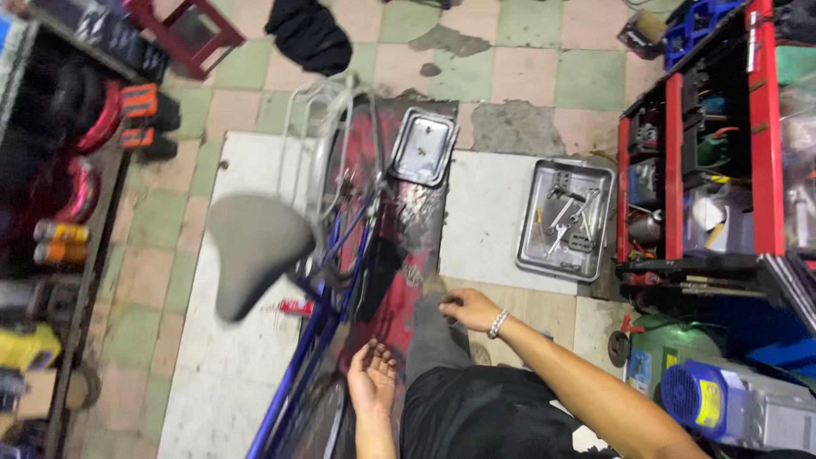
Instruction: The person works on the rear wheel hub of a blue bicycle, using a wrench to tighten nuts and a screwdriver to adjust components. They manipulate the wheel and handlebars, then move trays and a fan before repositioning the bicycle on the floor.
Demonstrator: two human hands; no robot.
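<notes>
Resting palm up with fingers loosely curled, our left hand [372,376] holds nothing and lies just beside the blue bike frame [316,340]. Our right hand [466,307], a bracelet [498,323] at the wrist, reaches down onto our knee; its fingers are bent, and blur keeps us from telling whether they pinch anything small. Neither hand has a tool in it.

We judge the work to be mid-way at most: the bike stands over a red mat [408,229] with its grey saddle [251,246] and rear rack [319,127] in place, while spanners lie loose in a tray, not in use. What has been taken off or refitted we cannot tell.

Counting outward: one bike, one saddle, one rear wheel [344,195] in view. Two metal trays on the floor, a small one [422,146] near the wheel holding a few small bits, and a larger one [567,219] with several spanners. One red tool trolley [714,144] stands at the right, one red stool [189,32] at top, and one blue machine [722,399] sits low right.
</notes>
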